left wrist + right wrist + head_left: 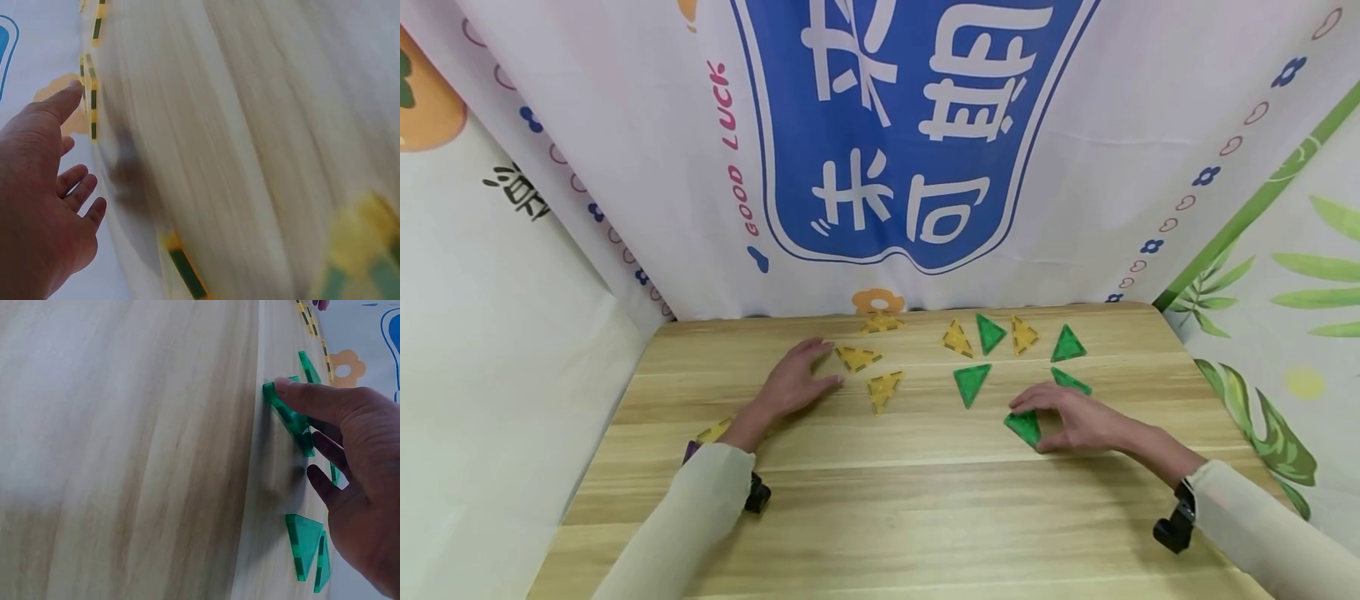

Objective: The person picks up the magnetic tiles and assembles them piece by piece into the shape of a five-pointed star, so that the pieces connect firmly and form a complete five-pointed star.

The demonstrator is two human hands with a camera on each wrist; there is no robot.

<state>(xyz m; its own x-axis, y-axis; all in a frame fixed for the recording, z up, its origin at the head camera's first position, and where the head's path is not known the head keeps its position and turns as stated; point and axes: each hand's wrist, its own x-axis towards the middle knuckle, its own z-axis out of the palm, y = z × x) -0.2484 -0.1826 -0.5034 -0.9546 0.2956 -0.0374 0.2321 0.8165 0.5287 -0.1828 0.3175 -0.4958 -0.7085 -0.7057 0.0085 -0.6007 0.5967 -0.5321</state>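
My right hand (1075,421) pinches a green translucent triangle tile (1023,427) between thumb and fingers, at the right of the table. In the right wrist view the thumb lies on one corner of this green tile (289,419), which is tilted above the wood. Over the left part of the table, my left hand (793,383) has its fingers spread and relaxed, with nothing between them. Its fingertips are right beside a yellow triangle tile (857,358). Another yellow tile (885,390) lies just right of the thumb, and a third yellow tile (881,323) is at the back edge.
More green tiles (972,384) and yellow tiles (957,338) lie scattered on the wooden table (880,517) at back right. By the left forearm are a yellow tile (713,431) and a partly hidden purple piece (691,451). A printed curtain (647,100) hangs behind the table.
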